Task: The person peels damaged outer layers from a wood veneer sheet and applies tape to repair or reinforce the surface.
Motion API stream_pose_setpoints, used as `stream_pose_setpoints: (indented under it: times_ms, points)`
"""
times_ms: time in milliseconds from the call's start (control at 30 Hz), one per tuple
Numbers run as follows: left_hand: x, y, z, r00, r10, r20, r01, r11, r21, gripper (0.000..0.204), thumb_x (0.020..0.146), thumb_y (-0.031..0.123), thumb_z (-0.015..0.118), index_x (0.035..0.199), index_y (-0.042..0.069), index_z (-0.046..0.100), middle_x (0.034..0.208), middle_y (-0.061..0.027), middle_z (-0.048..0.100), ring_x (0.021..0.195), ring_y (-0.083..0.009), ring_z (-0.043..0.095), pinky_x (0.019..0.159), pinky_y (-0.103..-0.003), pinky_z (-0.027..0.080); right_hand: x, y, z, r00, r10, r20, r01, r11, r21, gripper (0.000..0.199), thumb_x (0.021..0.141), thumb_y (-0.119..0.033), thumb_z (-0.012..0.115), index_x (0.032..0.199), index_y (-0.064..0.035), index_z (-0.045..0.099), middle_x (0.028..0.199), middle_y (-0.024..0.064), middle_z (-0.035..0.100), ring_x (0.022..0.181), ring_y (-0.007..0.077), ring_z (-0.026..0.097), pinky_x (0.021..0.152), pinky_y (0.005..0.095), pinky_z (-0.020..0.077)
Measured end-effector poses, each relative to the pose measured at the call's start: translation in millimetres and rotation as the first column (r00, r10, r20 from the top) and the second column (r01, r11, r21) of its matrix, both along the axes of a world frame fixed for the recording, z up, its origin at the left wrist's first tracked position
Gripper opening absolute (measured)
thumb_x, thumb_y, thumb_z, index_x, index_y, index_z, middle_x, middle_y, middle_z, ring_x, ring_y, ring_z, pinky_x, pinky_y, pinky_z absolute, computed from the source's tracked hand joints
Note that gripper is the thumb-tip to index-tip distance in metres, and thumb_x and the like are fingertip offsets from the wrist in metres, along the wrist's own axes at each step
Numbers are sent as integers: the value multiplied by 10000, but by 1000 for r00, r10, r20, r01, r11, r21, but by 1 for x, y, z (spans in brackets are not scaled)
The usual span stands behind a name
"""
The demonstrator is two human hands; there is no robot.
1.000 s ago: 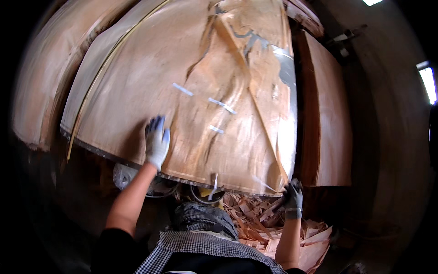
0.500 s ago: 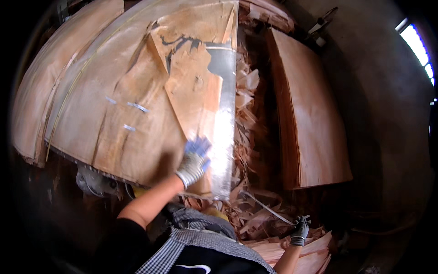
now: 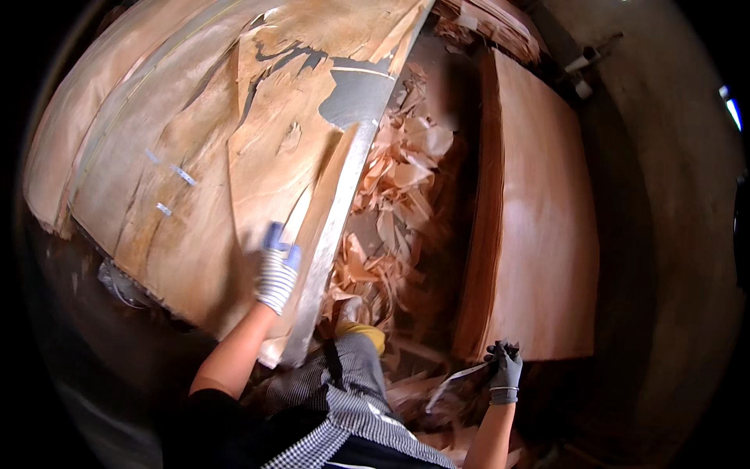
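My left hand (image 3: 278, 270), in a white and blue striped glove, lies on a thin tan veneer sheet (image 3: 187, 250), fingers stretched out. It is beside a narrow slit that parts a long veneer strip (image 3: 332, 184) from the sheet along the right edge. Farther off, the sheet is ragged and torn, with the grey tabletop (image 3: 355, 102) showing through. At the lower right my right hand (image 3: 505, 367), in a grey glove with dark fingers, is closed on one end of a narrow pale strip (image 3: 451, 383). What that strip is made of cannot be made out.
A tall stack of reddish veneer sheets (image 3: 547, 211) stands to the right. Crumpled veneer scraps (image 3: 406, 160) fill the floor between it and the table's metal edge (image 3: 324, 266). Short pale tape pieces (image 3: 183, 174) lie on the sheet. More veneer (image 3: 66, 156) is at the far left.
The view has swung to the right. A slit and a lifted strip now show at the veneer's right edge by my left hand. My right hand has come up beside the stack with the pale strip.
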State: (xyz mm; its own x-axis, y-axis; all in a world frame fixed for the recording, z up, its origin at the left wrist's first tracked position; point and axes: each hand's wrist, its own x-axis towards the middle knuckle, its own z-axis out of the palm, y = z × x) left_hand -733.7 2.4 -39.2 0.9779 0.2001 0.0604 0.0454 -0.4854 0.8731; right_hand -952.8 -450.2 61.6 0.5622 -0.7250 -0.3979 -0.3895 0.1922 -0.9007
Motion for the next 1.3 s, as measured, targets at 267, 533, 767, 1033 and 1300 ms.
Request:
stream_pose_setpoints:
  times_ms: [267, 533, 767, 1033, 1300]
  points:
    - [65, -38, 33, 965, -156, -209, 255, 734, 629, 382, 801, 321, 544, 1100, 84, 573, 1126, -86, 535, 942, -309, 534, 823, -431, 437, 165, -83, 17, 892, 406, -199, -414, 910, -2, 171, 863, -197, 595, 899, -31, 577, 726, 100, 633, 527, 163, 596, 391, 246, 442]
    - [80, -50, 1, 981, 96, -171, 78, 610, 789, 732, 721, 420, 592, 1308, 46, 366, 1411, -148, 267, 1325, -355, 164, 1067, -548, 53, 249, -158, 4, 927, 347, -142, -333, 936, 113, 191, 864, -189, 589, 922, -12, 548, 733, 130, 628, 508, 194, 593, 376, 258, 454]
    - [91, -60, -7, 974, 192, -120, -16, 588, 809, 607, 669, 310, 589, 1198, 41, 463, 1336, -159, 353, 1274, -370, 253, 1046, -560, 130, 426, -233, -22, 869, 479, -127, -475, 878, 57, 164, 866, -182, 587, 891, -27, 540, 716, 124, 620, 499, 180, 583, 371, 250, 448]
    - [148, -109, 14, 847, 528, -65, -233, 478, 847, 460, 750, 245, 579, 1162, 56, 502, 1298, -139, 405, 1240, -316, 336, 1051, -502, 183, 724, -194, 1, 542, 833, -112, -835, 520, -179, 224, 886, -246, 573, 760, -61, 570, 633, 4, 567, 464, 78, 469, 430, 214, 378]
    - [242, -86, 28, 679, 719, -147, -371, 510, 776, 516, 805, 261, 545, 1261, 48, 431, 1343, -162, 379, 1275, -332, 299, 1062, -499, 166, 952, -82, 75, 411, 872, 265, -662, 485, -571, 42, 828, -35, 577, 842, -18, 613, 745, 5, 603, 623, 90, 526, 572, 215, 436]
